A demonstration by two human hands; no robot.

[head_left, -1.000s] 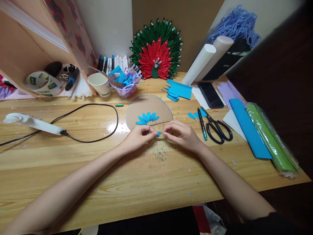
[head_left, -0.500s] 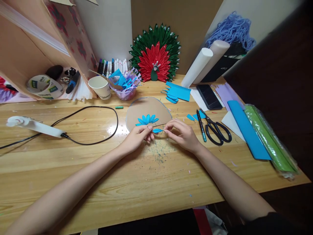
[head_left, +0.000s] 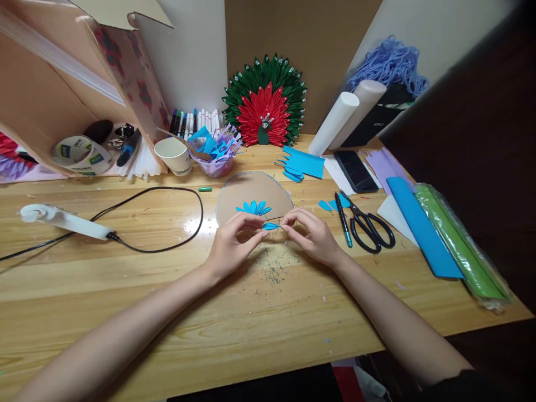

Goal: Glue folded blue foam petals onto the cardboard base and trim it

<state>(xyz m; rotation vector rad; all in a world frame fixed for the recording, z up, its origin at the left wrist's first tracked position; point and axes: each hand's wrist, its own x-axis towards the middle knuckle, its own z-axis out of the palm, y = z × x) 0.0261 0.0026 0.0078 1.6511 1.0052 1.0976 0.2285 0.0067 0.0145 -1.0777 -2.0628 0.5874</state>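
Blue paper petal (head_left: pixel 271 226), small and pointed, sits between the two hands, just above the near edge of a cardboard piece (head_left: pixel 251 187). Fingers of the right hand (head_left: pixel 314 237) pinch its thin, twisted end, thumb and forefinger closed on it. Fingers of the left hand (head_left: pixel 232 243) are curved around its broad end, their tips almost together; I cannot tell whether they grip it or only touch it. On the cardboard piece, a fan of blue petals (head_left: pixel 254 207) lies along the near edge, partly behind the left hand. Both forearms reach in over the wooden worktop (head_left: pixel 201 346), which has dark scratch marks below the hands. Right of the right hand lie a black pen (head_left: pixel 343 219) and black-handled scissors (head_left: pixel 371 223), with small blue scraps (head_left: pixel 325 205) beside them. Farther back are a cut blue sheet (head_left: pixel 307 163) and a phone (head_left: pixel 356 171). Over on the left, a white glue gun (head_left: pixel 67 222) trails a looped black cord. A green and red paper peacock (head_left: pixel 270 106) stands at the back, against a brown board (head_left: pixel 301 33)
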